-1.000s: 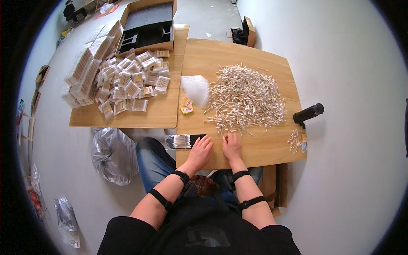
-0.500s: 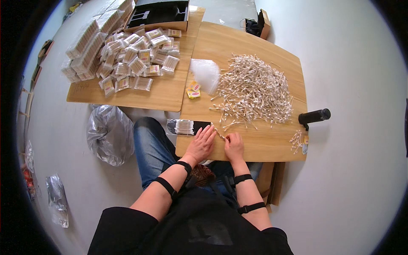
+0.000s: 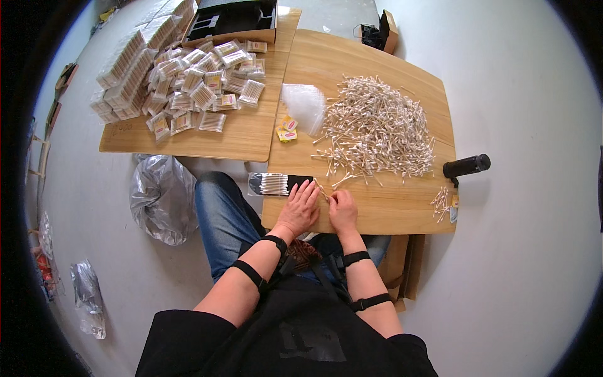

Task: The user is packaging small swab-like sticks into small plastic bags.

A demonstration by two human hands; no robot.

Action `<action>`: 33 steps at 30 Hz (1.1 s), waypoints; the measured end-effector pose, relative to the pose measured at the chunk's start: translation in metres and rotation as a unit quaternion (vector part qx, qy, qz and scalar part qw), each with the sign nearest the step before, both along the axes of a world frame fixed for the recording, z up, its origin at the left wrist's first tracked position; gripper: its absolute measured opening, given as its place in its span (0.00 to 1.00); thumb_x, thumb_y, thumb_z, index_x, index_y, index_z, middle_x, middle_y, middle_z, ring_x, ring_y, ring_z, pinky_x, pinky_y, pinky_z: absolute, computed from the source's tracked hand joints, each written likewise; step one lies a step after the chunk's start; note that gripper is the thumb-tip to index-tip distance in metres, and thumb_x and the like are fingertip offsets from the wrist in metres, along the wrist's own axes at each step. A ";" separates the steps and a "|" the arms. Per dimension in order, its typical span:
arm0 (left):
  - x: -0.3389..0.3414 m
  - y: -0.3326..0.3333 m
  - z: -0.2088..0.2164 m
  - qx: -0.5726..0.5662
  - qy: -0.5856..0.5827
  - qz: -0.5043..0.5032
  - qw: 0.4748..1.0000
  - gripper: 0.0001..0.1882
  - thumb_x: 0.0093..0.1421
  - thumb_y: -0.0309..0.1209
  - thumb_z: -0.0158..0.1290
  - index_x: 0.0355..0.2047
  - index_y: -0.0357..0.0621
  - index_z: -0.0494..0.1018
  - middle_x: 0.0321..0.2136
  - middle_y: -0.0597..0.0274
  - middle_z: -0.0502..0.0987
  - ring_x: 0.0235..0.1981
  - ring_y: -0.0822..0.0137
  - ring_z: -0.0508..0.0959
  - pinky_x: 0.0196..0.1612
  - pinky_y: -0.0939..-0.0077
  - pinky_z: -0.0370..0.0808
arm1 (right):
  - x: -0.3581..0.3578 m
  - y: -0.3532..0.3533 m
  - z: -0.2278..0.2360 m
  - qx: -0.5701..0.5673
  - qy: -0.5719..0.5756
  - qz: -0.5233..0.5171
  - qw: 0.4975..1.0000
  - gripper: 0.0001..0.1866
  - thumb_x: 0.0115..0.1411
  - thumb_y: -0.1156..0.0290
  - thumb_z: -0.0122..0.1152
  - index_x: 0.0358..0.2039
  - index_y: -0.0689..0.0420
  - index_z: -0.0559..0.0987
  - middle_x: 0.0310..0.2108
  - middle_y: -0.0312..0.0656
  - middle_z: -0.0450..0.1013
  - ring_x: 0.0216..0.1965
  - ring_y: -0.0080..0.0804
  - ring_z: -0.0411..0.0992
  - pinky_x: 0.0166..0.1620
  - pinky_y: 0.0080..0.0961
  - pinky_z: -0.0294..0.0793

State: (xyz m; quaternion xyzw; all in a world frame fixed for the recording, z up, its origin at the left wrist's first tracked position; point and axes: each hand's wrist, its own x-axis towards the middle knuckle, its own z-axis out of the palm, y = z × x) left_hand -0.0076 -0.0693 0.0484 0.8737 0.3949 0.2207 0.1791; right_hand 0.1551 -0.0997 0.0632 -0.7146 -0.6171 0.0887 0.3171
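Observation:
My left hand (image 3: 300, 210) lies flat with its fingers stretched out over the right end of a narrow black board (image 3: 299, 181). On the board's left part, a row of cotton swabs (image 3: 274, 184) lies side by side in a clear bag (image 3: 254, 183). Close beside it, my right hand (image 3: 342, 210) is closed in a pinch at the end of a cotton swab (image 3: 321, 188), near the left fingertips. How many swabs lie between the hands is too small to tell. Beyond them spreads a large heap of loose cotton swabs (image 3: 380, 129).
Clear empty bags (image 3: 304, 107) and yellow cards (image 3: 287, 134) lie left of the heap. Filled swab packs (image 3: 204, 97) pile on the left table (image 3: 188, 146), beside a box with a black lining (image 3: 235, 22). A black cylinder (image 3: 466, 166) juts past the right table edge, near a few loose swabs (image 3: 441, 201).
My right hand has moved slightly left and away from me, closer to the left fingertips. The left hand stays flat in nearly the same place.

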 end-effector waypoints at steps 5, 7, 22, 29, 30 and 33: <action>-0.003 -0.001 -0.002 -0.012 -0.011 0.001 1.000 0.33 0.58 0.38 0.53 0.62 0.41 0.58 0.63 0.52 0.59 0.67 0.54 0.55 0.69 0.55 0.48 | 0.004 0.003 -0.002 -0.049 0.057 -0.052 0.996 0.05 0.55 0.71 0.60 0.30 0.56 0.74 0.31 0.46 0.71 0.35 0.48 0.72 0.37 0.42 0.71; -0.003 -0.001 -0.003 -0.009 -0.006 -0.002 1.000 0.33 0.58 0.38 0.53 0.62 0.41 0.58 0.63 0.52 0.59 0.67 0.54 0.55 0.69 0.55 0.48 | 0.003 0.006 -0.001 -0.040 0.067 -0.062 0.995 0.05 0.56 0.71 0.60 0.30 0.56 0.74 0.31 0.46 0.71 0.34 0.48 0.72 0.36 0.43 0.71; -0.003 0.000 -0.002 -0.003 -0.025 0.025 0.999 0.34 0.56 0.36 0.53 0.62 0.42 0.58 0.65 0.52 0.57 0.68 0.54 0.54 0.69 0.54 0.47 | -0.002 0.000 0.011 -0.057 -0.028 0.043 0.997 0.11 0.52 0.70 0.64 0.36 0.53 0.74 0.34 0.44 0.70 0.38 0.46 0.71 0.39 0.41 0.72; -0.001 -0.001 -0.004 0.015 0.033 0.013 0.999 0.30 0.59 0.38 0.50 0.61 0.42 0.62 0.65 0.51 0.58 0.68 0.55 0.55 0.69 0.52 0.46 | 0.014 -0.012 0.014 -0.078 0.055 0.025 0.995 0.08 0.51 0.74 0.63 0.32 0.56 0.75 0.34 0.45 0.70 0.37 0.46 0.71 0.39 0.40 0.72; -0.001 -0.002 -0.004 0.014 0.033 0.011 0.999 0.30 0.59 0.38 0.50 0.61 0.42 0.62 0.65 0.51 0.58 0.68 0.55 0.55 0.69 0.52 0.46 | 0.016 -0.014 0.013 -0.096 0.044 0.027 0.994 0.07 0.51 0.74 0.63 0.31 0.56 0.74 0.34 0.45 0.69 0.37 0.47 0.71 0.38 0.40 0.71; 0.000 -0.001 -0.006 0.025 0.037 0.006 0.999 0.29 0.61 0.38 0.48 0.61 0.39 0.61 0.65 0.51 0.57 0.68 0.56 0.54 0.69 0.54 0.46 | 0.018 -0.014 0.016 -0.075 -0.024 0.059 0.995 0.07 0.52 0.75 0.63 0.30 0.57 0.73 0.33 0.46 0.69 0.36 0.49 0.70 0.37 0.41 0.71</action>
